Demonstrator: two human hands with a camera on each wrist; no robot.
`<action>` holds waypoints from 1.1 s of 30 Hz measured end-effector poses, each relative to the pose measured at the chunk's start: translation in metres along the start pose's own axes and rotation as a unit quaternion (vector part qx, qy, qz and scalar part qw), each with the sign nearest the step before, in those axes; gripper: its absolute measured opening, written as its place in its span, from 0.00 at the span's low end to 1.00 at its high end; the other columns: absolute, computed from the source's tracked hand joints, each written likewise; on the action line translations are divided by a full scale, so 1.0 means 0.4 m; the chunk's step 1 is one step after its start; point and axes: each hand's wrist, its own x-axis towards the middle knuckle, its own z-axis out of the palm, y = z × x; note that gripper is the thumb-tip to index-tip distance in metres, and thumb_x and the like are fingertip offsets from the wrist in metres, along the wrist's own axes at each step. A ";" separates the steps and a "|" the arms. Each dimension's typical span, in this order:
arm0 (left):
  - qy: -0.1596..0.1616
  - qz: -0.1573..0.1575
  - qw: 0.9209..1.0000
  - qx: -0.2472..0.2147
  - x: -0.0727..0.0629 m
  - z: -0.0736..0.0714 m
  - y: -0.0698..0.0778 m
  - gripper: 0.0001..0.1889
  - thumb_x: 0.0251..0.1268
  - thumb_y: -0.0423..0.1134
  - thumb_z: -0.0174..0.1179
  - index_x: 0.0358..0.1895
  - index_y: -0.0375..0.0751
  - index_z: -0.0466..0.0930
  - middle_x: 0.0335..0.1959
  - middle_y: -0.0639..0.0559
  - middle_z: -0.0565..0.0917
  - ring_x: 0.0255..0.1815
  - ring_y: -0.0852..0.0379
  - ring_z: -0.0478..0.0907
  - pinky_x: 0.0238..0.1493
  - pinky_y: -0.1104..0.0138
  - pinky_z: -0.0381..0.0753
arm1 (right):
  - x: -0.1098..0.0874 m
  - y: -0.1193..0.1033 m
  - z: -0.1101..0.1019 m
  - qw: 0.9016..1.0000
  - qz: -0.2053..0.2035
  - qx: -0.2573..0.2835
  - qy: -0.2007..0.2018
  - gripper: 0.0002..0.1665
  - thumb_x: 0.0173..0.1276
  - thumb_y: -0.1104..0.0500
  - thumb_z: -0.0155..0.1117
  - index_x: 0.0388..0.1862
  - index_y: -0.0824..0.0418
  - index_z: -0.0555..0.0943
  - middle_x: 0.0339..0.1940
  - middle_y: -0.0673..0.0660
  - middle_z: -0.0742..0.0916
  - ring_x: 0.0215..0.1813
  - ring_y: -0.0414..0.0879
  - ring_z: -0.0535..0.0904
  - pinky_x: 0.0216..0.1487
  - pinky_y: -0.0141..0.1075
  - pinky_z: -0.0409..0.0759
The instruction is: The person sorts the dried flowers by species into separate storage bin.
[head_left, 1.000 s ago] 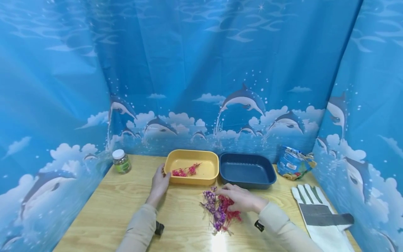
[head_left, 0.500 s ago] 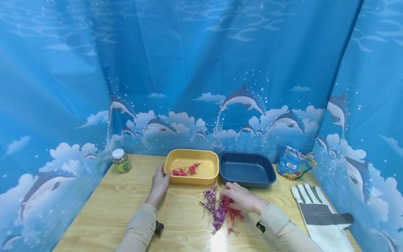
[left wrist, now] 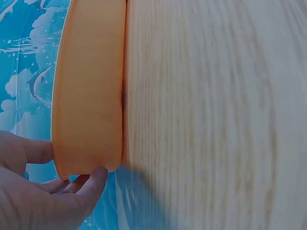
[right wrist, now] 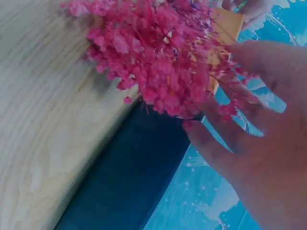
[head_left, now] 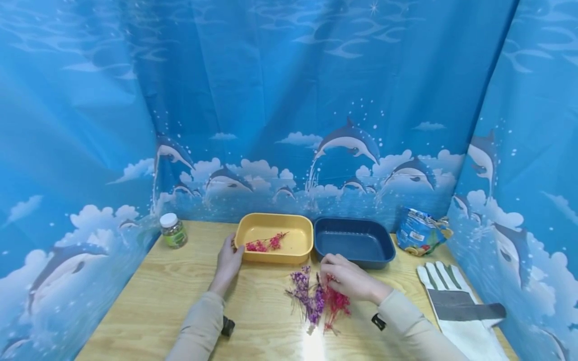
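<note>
My left hand (head_left: 229, 258) holds the left end of a yellow plastic bin (head_left: 274, 258), thumb at its front corner; in the left wrist view, fingers and thumb (left wrist: 98, 184) touch its end. Inside the bin lies a small sprig of pink dried flowers (head_left: 264, 244). My right hand (head_left: 349, 278) is at a bunch of pink-red dried flowers (head_left: 336, 303), its fingertips pinching among the blossoms. Those blossoms (right wrist: 158, 62) hide part of the fingers in the right wrist view. Purple dried flowers (head_left: 309, 301) lie on the table just left of the pink bunch.
A dark blue bin (head_left: 354, 235) stands right of the yellow one. At the back left is a jar with a white lid (head_left: 173, 230). A blue snack bag (head_left: 420, 233) and a white-and-grey work glove (head_left: 460, 306) lie on the right. A dolphin-print curtain (head_left: 289, 125) borders the table (head_left: 149, 306).
My right hand has shifted slightly right, with the pink flowers drawn a little away from the purple ones. The left hand stays at the yellow bin.
</note>
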 end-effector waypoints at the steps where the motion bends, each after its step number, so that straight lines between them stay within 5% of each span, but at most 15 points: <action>1: -0.002 -0.002 1.000 0.000 0.000 0.000 -0.001 0.31 0.80 0.32 0.50 0.81 0.27 0.55 0.77 0.24 0.67 0.76 0.28 0.69 0.79 0.43 0.72 | 0.000 0.001 -0.002 1.000 -0.002 0.005 0.002 0.13 0.66 0.70 0.68 0.37 0.52 0.79 0.47 0.46 0.81 0.48 0.40 0.76 0.48 0.36 0.82; 11: -0.007 -0.005 1.000 -0.003 -0.001 -0.002 -0.003 0.32 0.81 0.32 0.49 0.81 0.27 0.53 0.78 0.24 0.65 0.77 0.28 0.68 0.79 0.43 0.71 | 0.000 0.009 -0.030 0.994 0.020 0.110 -0.023 0.11 0.72 0.71 0.57 0.41 0.55 0.74 0.38 0.45 0.77 0.39 0.35 0.71 0.42 0.29 0.77; 20: 0.000 -0.002 1.000 -0.003 0.001 0.000 0.001 0.31 0.81 0.32 0.49 0.81 0.26 0.54 0.77 0.23 0.66 0.76 0.28 0.69 0.79 0.42 0.72 | -0.009 0.019 -0.060 0.967 0.033 0.249 -0.031 0.04 0.81 0.63 0.56 0.43 0.55 0.73 0.35 0.52 0.79 0.33 0.35 0.73 0.34 0.30 0.79; 22: 0.001 0.001 1.000 -0.004 0.001 -0.001 0.001 0.31 0.81 0.32 0.49 0.81 0.26 0.54 0.77 0.23 0.66 0.76 0.27 0.69 0.79 0.42 0.72 | -0.011 0.020 -0.066 0.963 0.041 0.265 -0.032 0.01 0.82 0.60 0.56 0.49 0.55 0.74 0.37 0.55 0.81 0.34 0.38 0.75 0.35 0.31 0.80; 27: -0.002 -0.003 1.000 -0.006 0.001 -0.003 0.001 0.31 0.81 0.33 0.49 0.81 0.27 0.53 0.78 0.23 0.66 0.77 0.28 0.68 0.80 0.43 0.71 | -0.011 0.021 -0.079 0.959 0.054 0.277 -0.031 0.18 0.84 0.57 0.54 0.69 0.51 0.76 0.47 0.57 0.84 0.38 0.51 0.80 0.40 0.36 0.84; 33: 0.000 0.001 1.000 0.001 0.000 -0.001 -0.002 0.32 0.80 0.33 0.50 0.81 0.27 0.54 0.77 0.23 0.66 0.76 0.27 0.69 0.79 0.42 0.71 | -0.001 0.019 -0.095 0.957 0.065 0.283 -0.015 0.14 0.84 0.56 0.54 0.62 0.50 0.82 0.51 0.62 0.85 0.43 0.56 0.82 0.43 0.37 0.86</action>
